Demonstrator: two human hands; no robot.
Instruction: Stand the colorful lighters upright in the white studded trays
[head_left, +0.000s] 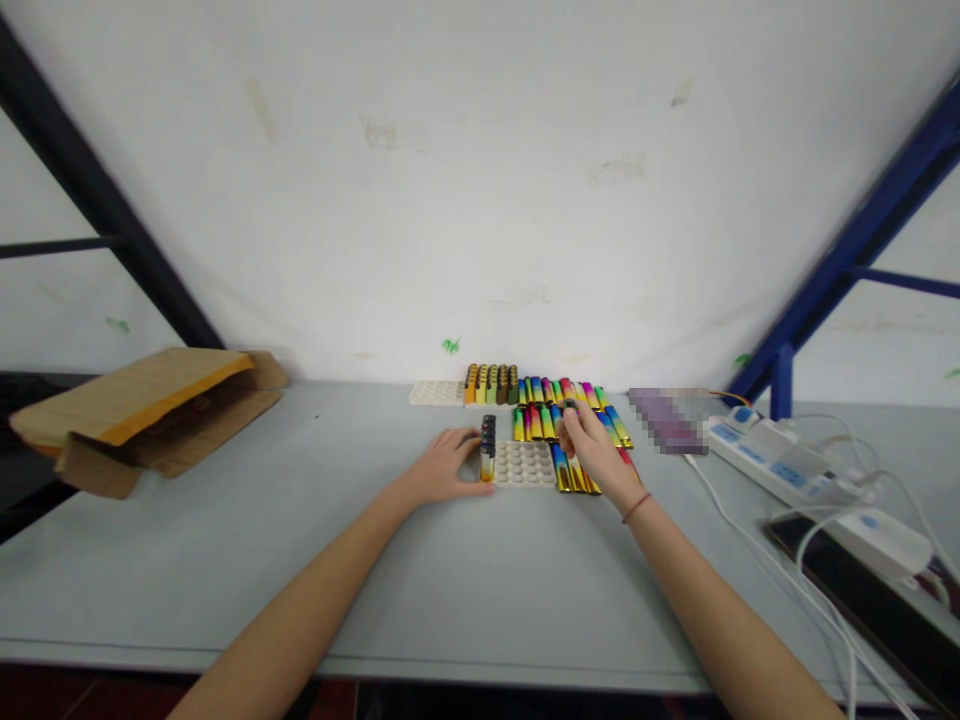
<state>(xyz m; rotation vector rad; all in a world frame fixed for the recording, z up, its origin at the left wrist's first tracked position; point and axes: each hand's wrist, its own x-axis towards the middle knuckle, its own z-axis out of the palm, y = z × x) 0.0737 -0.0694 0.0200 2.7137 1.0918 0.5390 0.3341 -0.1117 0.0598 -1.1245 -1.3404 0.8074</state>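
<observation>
My left hand (444, 464) rests on the grey table with its fingers against the left edge of a white tray (525, 465) full of round holes. Several lighters (487, 448) stand upright in the tray's left column. My right hand (596, 450) is pinched on one lighter (570, 408) with a dark cap, held above a loose pile of rainbow-coloured lighters (571, 425) lying just right of the tray.
A second white tray (437, 392) with a row of upright lighters (491, 384) stands at the back by the wall. An open cardboard box (150, 410) lies at the left. Power strips (776, 460), white cables and a dark device (870, 590) fill the right side.
</observation>
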